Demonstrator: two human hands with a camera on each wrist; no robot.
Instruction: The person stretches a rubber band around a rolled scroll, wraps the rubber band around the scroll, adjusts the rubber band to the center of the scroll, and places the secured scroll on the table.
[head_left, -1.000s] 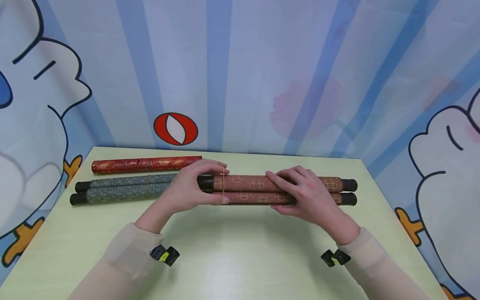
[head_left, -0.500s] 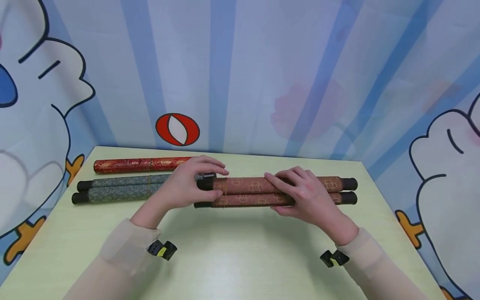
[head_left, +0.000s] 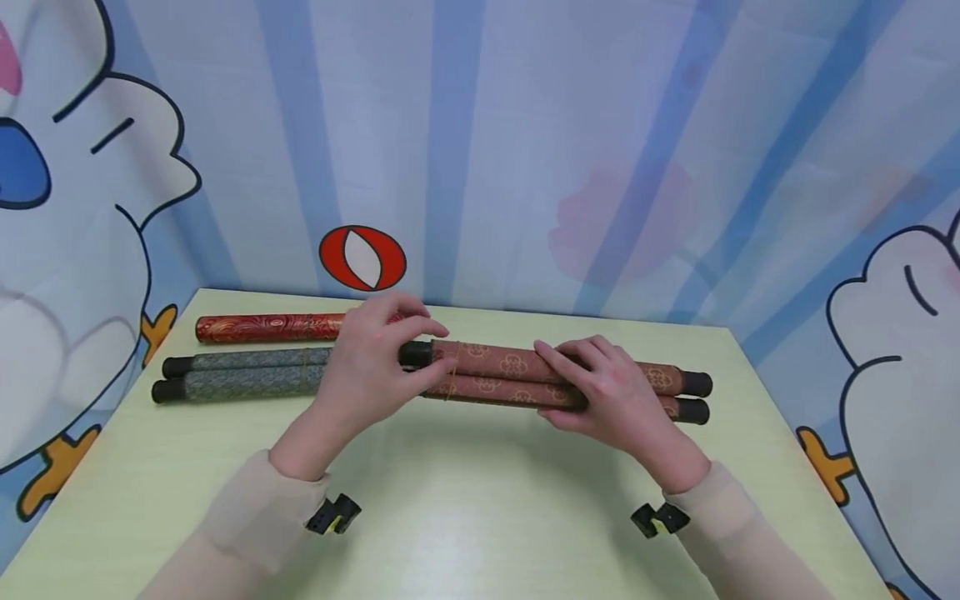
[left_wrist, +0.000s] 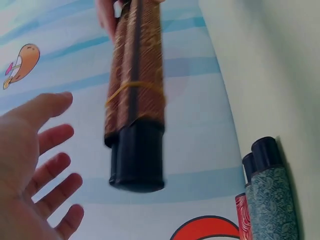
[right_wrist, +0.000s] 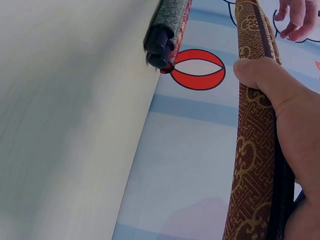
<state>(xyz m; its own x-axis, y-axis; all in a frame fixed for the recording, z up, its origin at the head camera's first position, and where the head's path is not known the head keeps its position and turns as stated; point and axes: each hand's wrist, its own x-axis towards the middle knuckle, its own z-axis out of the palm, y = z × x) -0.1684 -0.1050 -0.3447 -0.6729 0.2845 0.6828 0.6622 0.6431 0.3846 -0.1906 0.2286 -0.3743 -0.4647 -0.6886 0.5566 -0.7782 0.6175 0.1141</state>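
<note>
My right hand (head_left: 611,392) grips a pair of brownish-red patterned scrolls (head_left: 513,364), its thumb lying along the cloth in the right wrist view. The two rolls lie side by side, held together by a thin yellow rubber band (left_wrist: 132,87) near their left end. Black knobs (left_wrist: 142,160) cap the ends. In the left wrist view the scrolls are raised off the table. At their left end is my left hand (head_left: 367,358), fingers spread; the left wrist view shows it apart from the rolls, holding nothing.
Two grey-green patterned scrolls (head_left: 255,371) with black ends lie banded together on the left of the pale table (head_left: 450,517). Behind them lies a red and gold scroll (head_left: 270,327), partly hidden by my left hand. A cartoon-printed backdrop (head_left: 495,167) stands along the table's back edge.
My left fingers have come off the banded left end of the brownish-red scrolls and opened. The pair has tilted slightly, its right end lower in the view. My right hand keeps its grip.
</note>
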